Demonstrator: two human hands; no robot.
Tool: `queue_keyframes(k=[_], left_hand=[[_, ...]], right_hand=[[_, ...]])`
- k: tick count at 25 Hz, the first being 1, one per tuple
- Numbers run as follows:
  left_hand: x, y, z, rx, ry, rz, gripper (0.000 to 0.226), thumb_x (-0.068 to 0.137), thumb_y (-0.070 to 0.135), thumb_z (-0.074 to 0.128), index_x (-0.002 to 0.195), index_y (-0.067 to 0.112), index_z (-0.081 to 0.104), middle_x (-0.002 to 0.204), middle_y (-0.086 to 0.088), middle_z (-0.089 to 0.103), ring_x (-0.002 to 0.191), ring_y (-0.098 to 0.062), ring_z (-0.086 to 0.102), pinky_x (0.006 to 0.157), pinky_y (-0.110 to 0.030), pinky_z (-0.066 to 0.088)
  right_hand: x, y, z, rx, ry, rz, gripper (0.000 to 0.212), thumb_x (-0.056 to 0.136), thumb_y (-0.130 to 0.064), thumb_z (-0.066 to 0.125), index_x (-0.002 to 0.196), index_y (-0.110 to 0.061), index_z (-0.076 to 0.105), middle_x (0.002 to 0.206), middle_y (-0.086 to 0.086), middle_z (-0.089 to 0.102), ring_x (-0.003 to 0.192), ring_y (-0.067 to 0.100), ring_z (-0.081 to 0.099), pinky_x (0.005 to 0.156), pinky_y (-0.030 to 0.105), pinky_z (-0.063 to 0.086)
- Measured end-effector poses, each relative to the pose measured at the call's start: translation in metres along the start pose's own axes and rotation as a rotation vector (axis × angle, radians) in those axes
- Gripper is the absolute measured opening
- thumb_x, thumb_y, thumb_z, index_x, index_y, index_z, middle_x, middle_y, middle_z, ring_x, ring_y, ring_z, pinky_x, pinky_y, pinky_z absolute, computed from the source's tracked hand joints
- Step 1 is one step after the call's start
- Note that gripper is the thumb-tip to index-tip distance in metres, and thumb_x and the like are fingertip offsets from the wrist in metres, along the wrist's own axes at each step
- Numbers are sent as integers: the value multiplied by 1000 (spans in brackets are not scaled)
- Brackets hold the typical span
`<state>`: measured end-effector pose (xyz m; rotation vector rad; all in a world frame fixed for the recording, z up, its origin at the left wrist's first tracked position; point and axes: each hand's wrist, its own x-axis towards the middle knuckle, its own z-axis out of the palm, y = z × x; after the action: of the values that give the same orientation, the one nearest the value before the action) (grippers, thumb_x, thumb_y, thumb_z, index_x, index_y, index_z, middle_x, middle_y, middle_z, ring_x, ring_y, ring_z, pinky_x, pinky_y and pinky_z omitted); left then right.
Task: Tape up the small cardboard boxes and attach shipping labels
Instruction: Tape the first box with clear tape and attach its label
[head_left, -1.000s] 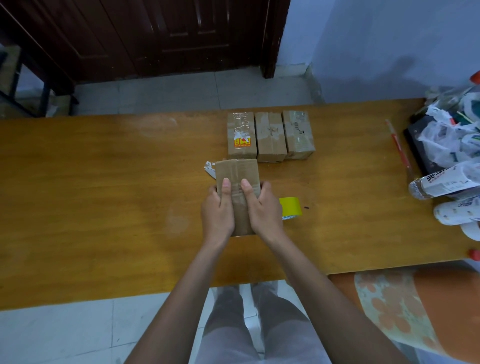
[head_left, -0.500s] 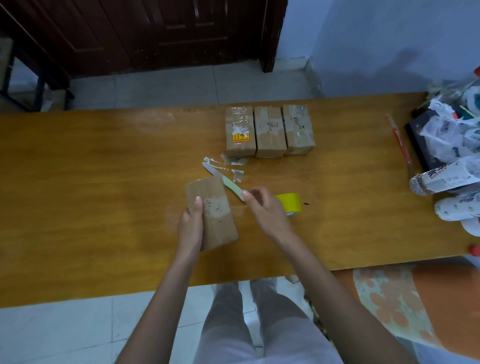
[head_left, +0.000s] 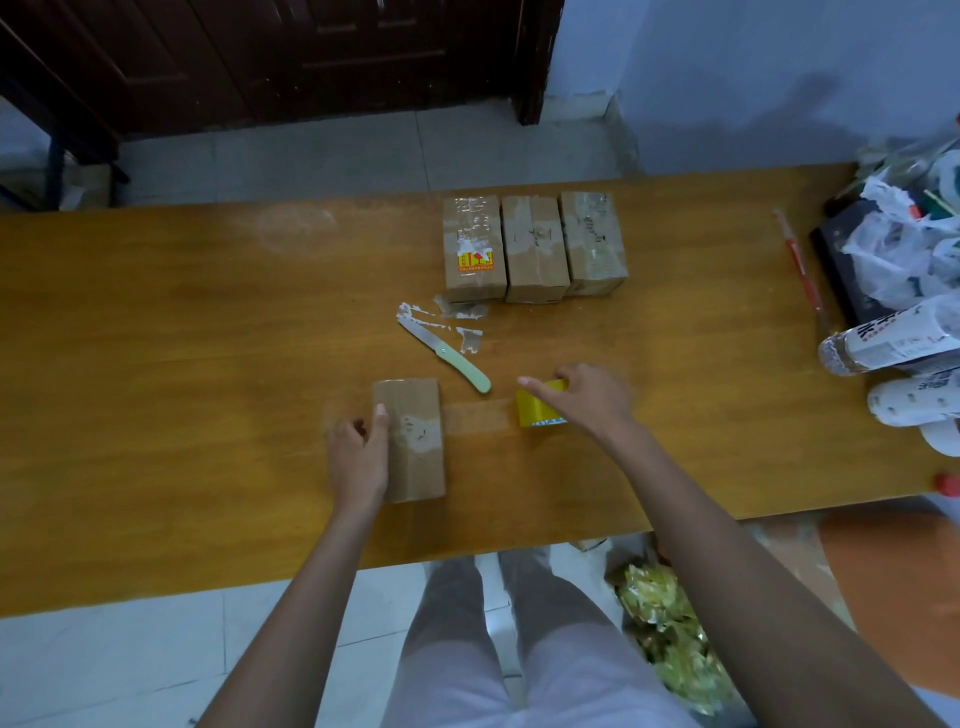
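One box (head_left: 415, 441) lengthwise away from the person under left hand (head_left: 358, 457); right hand (head_left: 587, 397) gripping tape roll (head_left: 537, 410).

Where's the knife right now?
In the head view the knife lies flat on the table, just right of centre, between the row of three boxes and the tape roll.

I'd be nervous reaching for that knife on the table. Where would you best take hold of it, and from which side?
Probably by the pale green handle, the end nearest the person. The knife lies flat and slanted, its blade pointing away to the far left among tape scraps. The right hand, now on the tape roll, sits closest, so come from the near right, fingers across the handle.
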<state>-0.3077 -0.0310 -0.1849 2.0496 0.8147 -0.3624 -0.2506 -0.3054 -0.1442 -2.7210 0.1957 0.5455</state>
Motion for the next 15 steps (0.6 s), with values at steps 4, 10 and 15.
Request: queue_keyframes(k=[4,10,15], left_hand=[[-7,0,7,104,38,83,62,87,60,57,123,9,54,121,-8,55,106,-25,58,85,-48,55],[4,-1,-5,94,152,93,54,94,49,54,125,4,54,122,-15,56,108,-31,57,85,-51,53],[6,-1,-6,96,129,118,54,95,47,54,128,3,52,123,-15,55,111,-30,55,87,-51,52]], right_hand=[[5,-3,2,53,-20,24,68,70,-78,61,84,-12,72,76,3,69,74,20,64,57,30,48],[-9,-4,1,637,-42,84,57,71,-51,80,57,-25,31,57,-10,27,53,7,27,51,20,23],[-23,-25,-10,912,-85,-53,52,70,-35,84,52,-20,38,47,-9,35,49,10,34,52,26,27]])
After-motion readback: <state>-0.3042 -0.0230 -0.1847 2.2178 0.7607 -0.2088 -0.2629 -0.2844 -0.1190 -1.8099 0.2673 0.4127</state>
